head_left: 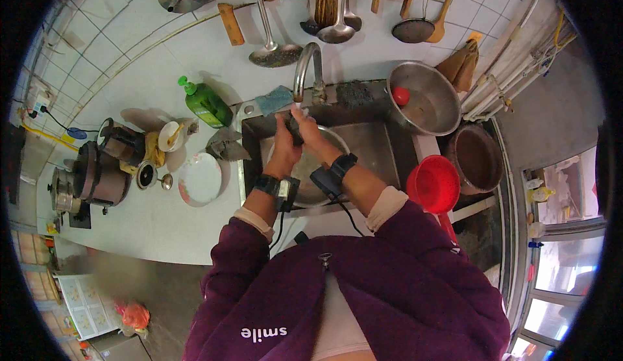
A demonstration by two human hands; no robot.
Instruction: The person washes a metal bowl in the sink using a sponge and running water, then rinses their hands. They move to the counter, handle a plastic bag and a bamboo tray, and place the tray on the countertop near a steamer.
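Both my hands are together over the sink (383, 153), just under the spout of the metal faucet (307, 69). Pressed between them is a dark grey wad (293, 128), cloth-like or a scouring pad; its kind cannot be made out. My left hand (283, 145) grips it from the left. My right hand (311, 137) closes on it from the right, its fingers pointing toward the spout. Below the hands a round metal basin (340, 141) sits in the sink, partly hidden by my wrists. A blue-grey cloth (274, 100) lies on the sink's back edge.
Left of the sink stand a green pump bottle (209, 106), a crumpled grey cloth (227, 145), a white plate (200, 179) and a dark cooker (100, 176). To the right are a metal bowl (428, 111) and a red colander (433, 182). Ladles (337, 33) hang behind.
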